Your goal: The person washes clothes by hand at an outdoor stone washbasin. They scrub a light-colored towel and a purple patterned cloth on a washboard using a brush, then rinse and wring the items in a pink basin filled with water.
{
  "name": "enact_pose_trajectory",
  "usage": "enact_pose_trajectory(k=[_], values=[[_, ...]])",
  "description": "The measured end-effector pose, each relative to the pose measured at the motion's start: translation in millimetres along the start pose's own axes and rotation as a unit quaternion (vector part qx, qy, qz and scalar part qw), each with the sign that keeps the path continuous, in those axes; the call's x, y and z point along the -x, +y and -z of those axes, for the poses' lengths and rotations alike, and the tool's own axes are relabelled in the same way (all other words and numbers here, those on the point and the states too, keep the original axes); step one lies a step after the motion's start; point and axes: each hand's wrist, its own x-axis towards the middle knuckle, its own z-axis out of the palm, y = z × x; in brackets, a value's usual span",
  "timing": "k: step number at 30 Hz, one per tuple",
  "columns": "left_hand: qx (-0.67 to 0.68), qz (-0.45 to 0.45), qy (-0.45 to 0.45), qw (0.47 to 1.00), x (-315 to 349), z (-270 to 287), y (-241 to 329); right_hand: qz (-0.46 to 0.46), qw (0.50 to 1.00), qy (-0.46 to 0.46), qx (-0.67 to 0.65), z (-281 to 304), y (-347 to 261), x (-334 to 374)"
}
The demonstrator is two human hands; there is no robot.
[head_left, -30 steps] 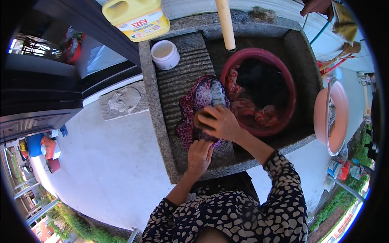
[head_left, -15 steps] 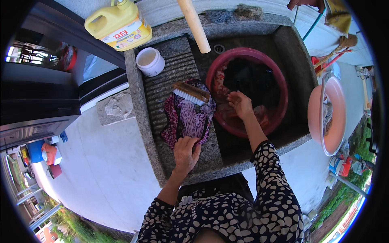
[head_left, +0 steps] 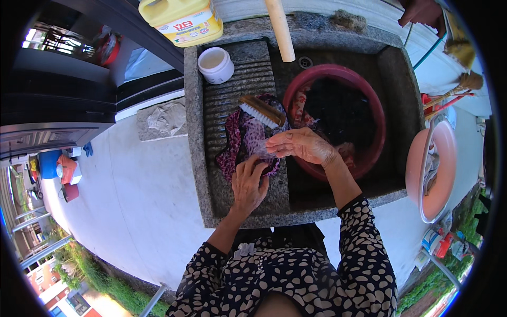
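Note:
A pink-and-purple leopard-print garment (head_left: pixel 232 138) with dark trim lies bunched on the ribbed stone washboard (head_left: pixel 238 66). On its upper part rests a wooden scrubbing brush (head_left: pixel 263 111), its white bristles toward the near left. My left hand (head_left: pixel 249 184) grips the garment's near edge with bent fingers. Over the garment's right side reaches my right hand (head_left: pixel 303 146), fingers stretched out and slightly cupped, holding no object; a blurred splash of water shows at its fingertips. Just right of the washboard stands a dark pink basin (head_left: pixel 381 124) with dark water and red-patterned cloth in it.
A white tub (head_left: pixel 215 66) stands on the washboard's far left corner, below a yellow jug (head_left: pixel 182 21). A pale pipe (head_left: pixel 280 31) hangs over the stone sink (head_left: pixel 393 79). To the right is a peach basin (head_left: pixel 446 158) with cloth; a grey rag (head_left: pixel 168 117) lies at left.
My right hand has moved left from above the basin to the garment, and water now splashes there. My left hand stays at the garment's near edge. The view has shifted slightly.

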Motion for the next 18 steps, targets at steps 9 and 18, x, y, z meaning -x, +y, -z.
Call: enact_pose_trajectory(k=[9, 18], values=[[-0.046, 0.005, -0.031, 0.998, 5.7, -1.5, 0.0, 0.018, 0.911, 0.349, -0.220, 122.7, 78.9, -16.1], [-0.046, -0.003, -0.021, 0.999, 10.4, -0.2, -4.1, -0.003, 0.953, 0.288, -0.096, 76.2, 42.1, 12.1]])
